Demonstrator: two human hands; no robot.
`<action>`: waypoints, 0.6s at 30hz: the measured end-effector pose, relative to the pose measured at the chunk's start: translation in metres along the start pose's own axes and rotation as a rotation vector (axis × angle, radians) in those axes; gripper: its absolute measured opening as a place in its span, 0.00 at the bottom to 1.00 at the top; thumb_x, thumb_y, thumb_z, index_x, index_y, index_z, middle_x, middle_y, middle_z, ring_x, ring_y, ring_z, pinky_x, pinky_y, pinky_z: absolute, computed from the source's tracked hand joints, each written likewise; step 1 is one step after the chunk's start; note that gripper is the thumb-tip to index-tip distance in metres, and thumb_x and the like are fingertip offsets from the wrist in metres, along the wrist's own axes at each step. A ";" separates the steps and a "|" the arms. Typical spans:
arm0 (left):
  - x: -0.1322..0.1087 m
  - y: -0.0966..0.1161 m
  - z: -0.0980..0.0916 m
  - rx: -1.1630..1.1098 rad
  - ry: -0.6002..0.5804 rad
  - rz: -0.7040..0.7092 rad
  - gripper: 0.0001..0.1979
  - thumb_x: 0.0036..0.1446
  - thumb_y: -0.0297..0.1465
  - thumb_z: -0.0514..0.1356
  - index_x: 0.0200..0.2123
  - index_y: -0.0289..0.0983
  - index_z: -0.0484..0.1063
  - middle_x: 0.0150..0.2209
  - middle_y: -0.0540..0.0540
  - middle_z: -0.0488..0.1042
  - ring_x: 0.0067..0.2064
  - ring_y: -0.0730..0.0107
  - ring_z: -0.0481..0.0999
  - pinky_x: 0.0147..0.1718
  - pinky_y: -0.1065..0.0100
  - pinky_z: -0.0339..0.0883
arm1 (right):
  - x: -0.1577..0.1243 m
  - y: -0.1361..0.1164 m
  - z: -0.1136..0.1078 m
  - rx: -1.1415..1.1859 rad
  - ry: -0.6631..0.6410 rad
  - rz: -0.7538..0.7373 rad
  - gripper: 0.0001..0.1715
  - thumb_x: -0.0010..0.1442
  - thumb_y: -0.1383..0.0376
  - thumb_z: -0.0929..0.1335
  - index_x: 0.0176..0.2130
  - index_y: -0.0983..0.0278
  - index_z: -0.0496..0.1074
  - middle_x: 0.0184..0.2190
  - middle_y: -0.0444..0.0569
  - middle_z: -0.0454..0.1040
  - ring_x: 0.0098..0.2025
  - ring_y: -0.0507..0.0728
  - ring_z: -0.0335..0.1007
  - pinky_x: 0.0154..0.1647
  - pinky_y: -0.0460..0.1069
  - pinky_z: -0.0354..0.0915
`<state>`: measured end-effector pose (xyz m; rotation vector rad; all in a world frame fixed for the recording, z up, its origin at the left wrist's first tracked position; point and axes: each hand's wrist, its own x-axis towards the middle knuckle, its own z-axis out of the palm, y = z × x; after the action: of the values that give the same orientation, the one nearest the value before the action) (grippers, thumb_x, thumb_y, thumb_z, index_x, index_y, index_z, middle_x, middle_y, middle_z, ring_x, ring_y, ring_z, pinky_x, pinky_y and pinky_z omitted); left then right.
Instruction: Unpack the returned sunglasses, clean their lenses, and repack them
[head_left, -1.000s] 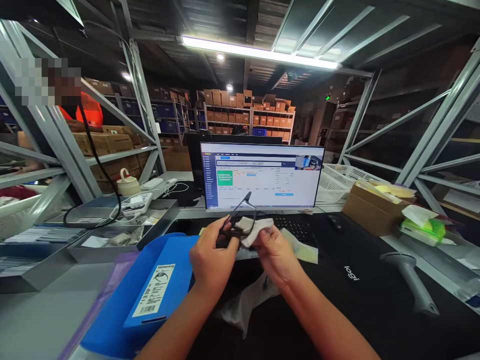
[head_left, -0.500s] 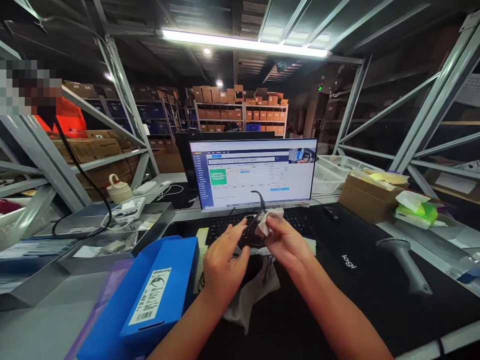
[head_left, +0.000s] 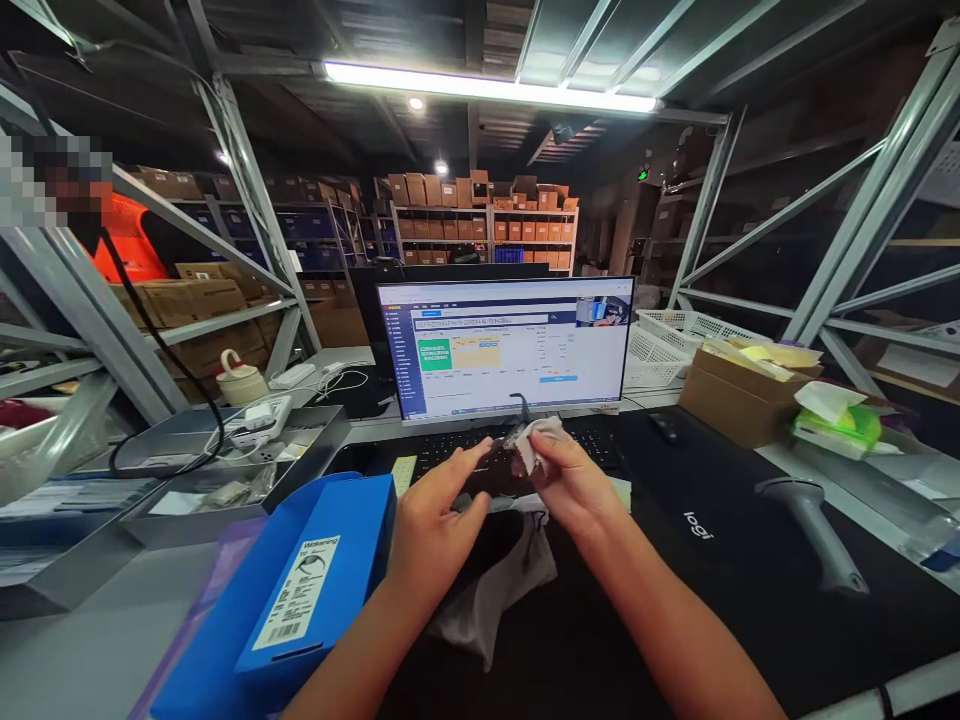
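Dark-framed eyeglasses (head_left: 519, 408) are up in front of the keyboard (head_left: 592, 447), one curved temple pointing upward. My left hand (head_left: 439, 515) has its index fingertip at the dark frame and its thumb lower down; its other fingers are largely hidden. Between the thumb and fingers of my right hand (head_left: 574, 485) is a small pale cloth (head_left: 536, 445), pinched against the glasses. A light grey soft pouch (head_left: 484, 620) lies rumpled on the black mat beneath both hands. Left of them rests a blue box (head_left: 367, 530) with a white label showing glasses.
Behind the hands stands a monitor (head_left: 517, 350). To the right lie a mouse (head_left: 663, 427) and a grey scanner (head_left: 814, 530), near a cardboard box (head_left: 735, 400) and white baskets (head_left: 660, 345). Grey trays (head_left: 210, 500) with small items sit left. A person in orange (head_left: 131, 240) is behind the rack.
The eyeglasses have turned and dipped slightly, so less of the frame shows beside the cloth. My left hand has shifted a little to the left. The cloth remains in my right hand.
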<state>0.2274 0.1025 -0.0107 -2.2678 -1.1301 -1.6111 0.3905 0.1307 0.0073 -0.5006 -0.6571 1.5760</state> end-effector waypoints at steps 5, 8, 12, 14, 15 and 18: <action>0.005 -0.003 -0.004 0.026 0.053 -0.074 0.24 0.53 0.20 0.58 0.54 0.39 0.74 0.51 0.47 0.79 0.51 0.63 0.79 0.56 0.60 0.72 | -0.002 0.012 0.002 -0.050 -0.047 -0.108 0.19 0.38 0.60 0.82 0.28 0.63 0.77 0.26 0.43 0.78 0.29 0.52 0.70 0.36 0.46 0.66; 0.003 -0.004 -0.004 0.069 0.118 -0.129 0.23 0.54 0.21 0.58 0.53 0.37 0.74 0.51 0.45 0.79 0.51 0.62 0.79 0.55 0.60 0.72 | -0.014 0.038 0.009 -0.215 -0.032 -0.219 0.17 0.40 0.61 0.82 0.29 0.63 0.77 0.27 0.43 0.78 0.31 0.53 0.70 0.38 0.48 0.65; 0.004 -0.007 -0.005 0.084 0.097 -0.083 0.23 0.54 0.21 0.57 0.54 0.37 0.74 0.51 0.45 0.79 0.53 0.62 0.78 0.56 0.60 0.72 | -0.018 0.048 0.010 -0.250 0.011 -0.189 0.19 0.36 0.62 0.83 0.26 0.63 0.75 0.27 0.43 0.78 0.30 0.54 0.70 0.38 0.49 0.65; 0.007 -0.009 -0.009 0.049 0.009 -0.073 0.23 0.54 0.22 0.57 0.54 0.37 0.74 0.52 0.46 0.78 0.54 0.62 0.77 0.58 0.59 0.70 | -0.010 0.038 0.006 -0.188 -0.027 -0.106 0.21 0.34 0.61 0.83 0.27 0.63 0.76 0.27 0.44 0.78 0.29 0.54 0.70 0.37 0.49 0.65; 0.010 -0.010 -0.013 0.022 -0.042 -0.077 0.23 0.54 0.22 0.57 0.53 0.38 0.74 0.52 0.46 0.78 0.54 0.62 0.77 0.59 0.58 0.68 | -0.005 0.030 0.003 -0.174 -0.048 -0.070 0.22 0.33 0.60 0.83 0.28 0.63 0.76 0.27 0.43 0.78 0.29 0.53 0.70 0.36 0.49 0.66; 0.018 -0.012 -0.028 -0.038 -0.165 -0.134 0.22 0.53 0.22 0.57 0.51 0.40 0.75 0.52 0.48 0.78 0.55 0.63 0.77 0.64 0.54 0.61 | 0.010 -0.002 -0.010 -0.217 -0.089 -0.014 0.23 0.33 0.57 0.83 0.27 0.63 0.75 0.25 0.43 0.77 0.27 0.52 0.70 0.34 0.47 0.66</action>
<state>0.2006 0.1060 0.0131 -2.4356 -1.3267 -1.5259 0.3975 0.1422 0.0012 -0.5878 -0.9036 1.5287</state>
